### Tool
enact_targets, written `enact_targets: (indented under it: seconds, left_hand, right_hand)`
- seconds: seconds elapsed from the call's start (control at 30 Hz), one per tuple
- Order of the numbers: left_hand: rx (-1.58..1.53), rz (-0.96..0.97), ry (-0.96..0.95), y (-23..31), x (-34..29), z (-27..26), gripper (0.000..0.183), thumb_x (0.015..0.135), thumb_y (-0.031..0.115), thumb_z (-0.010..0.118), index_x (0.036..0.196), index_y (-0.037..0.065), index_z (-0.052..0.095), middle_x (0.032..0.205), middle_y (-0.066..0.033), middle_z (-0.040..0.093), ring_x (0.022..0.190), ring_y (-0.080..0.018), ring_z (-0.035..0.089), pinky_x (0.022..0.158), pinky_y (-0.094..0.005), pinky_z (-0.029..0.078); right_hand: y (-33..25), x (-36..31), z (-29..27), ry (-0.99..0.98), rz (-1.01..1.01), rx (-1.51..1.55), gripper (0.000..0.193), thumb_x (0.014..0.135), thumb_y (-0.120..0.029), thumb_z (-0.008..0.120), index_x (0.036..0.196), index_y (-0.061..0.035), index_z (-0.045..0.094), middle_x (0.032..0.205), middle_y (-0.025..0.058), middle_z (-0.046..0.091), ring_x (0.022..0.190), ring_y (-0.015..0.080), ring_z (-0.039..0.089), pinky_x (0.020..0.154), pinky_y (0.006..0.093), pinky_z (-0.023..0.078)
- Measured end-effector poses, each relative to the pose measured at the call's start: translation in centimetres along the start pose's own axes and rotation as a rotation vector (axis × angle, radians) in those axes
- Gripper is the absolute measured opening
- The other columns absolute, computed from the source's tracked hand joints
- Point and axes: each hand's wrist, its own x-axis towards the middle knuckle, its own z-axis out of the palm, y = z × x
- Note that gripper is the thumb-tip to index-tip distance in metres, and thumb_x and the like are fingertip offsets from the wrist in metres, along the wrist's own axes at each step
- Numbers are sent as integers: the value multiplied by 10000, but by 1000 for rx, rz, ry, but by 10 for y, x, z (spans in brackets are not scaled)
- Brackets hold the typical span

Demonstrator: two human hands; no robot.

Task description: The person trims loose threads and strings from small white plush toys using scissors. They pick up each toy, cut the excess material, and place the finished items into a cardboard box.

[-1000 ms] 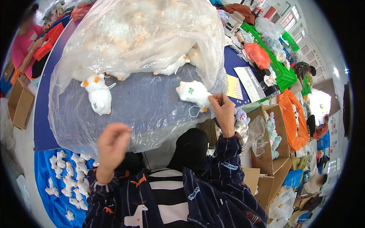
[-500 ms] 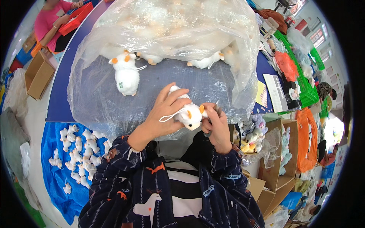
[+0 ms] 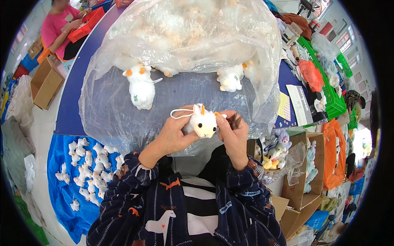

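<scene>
A white plush toy animal (image 3: 204, 124) with orange ears, black eyes and a white cord loop faces up between my hands. My left hand (image 3: 174, 133) is closed around its body from the left. With thumb and fingers, my right hand (image 3: 234, 133) pinches at its ear on the right side. Small dark scissors (image 3: 235, 120) are tucked in the right hand, mostly covered by the fingers. Beyond my hands, a similar plush toy (image 3: 141, 89) lies on the table at left, back up, and another plush toy (image 3: 231, 78) lies at right.
A large clear plastic bag (image 3: 180, 28) full of plush toys spreads over the blue table (image 3: 72, 110). Several white toys rest on a blue sheet (image 3: 61, 205) at lower left. Cardboard boxes (image 3: 301, 197) stand at right. A person (image 3: 61, 24) holds a red tray (image 3: 88, 24) at far left.
The plush toy in my hands has turned its face upward, and the scissors show less. The toy at right beyond my hands has changed its pose. The view has shifted slightly.
</scene>
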Motion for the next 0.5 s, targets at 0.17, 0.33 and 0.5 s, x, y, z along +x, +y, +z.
enact_targets:
  seconds: [0.17, 0.33, 0.5]
  left_hand:
    - [-168, -97, -16, -2, -1, 1, 414, 706, 122, 694, 1082, -4, 572, 1094, -155, 581, 999, -257, 572, 843, -337, 451]
    - [-234, -129, 61, -10, -2, 0, 440, 724, 145, 693, 1112, -3, 546, 1045, -125, 598, 919, -204, 590, 796, -313, 466]
    - [-230, -155, 100, 4, 2, -3, 463, 734, 171, 690, 1132, 1, 527, 997, -110, 612, 896, -179, 594, 764, -299, 473]
  right_hand:
    - [7, 15, 0, -95, 174, 219, 219, 877, -235, 608, 929, -31, 551, 661, -32, 496, 517, 29, 406, 456, 188, 329]
    - [1, 18, 7, -100, 176, 244, 224, 871, -219, 616, 975, -29, 560, 666, -34, 506, 516, 23, 401, 450, 189, 325]
    - [2, 7, 2, -136, 26, -14, 333, 848, -169, 647, 1115, 2, 545, 754, -14, 575, 597, 12, 462, 510, 170, 351]
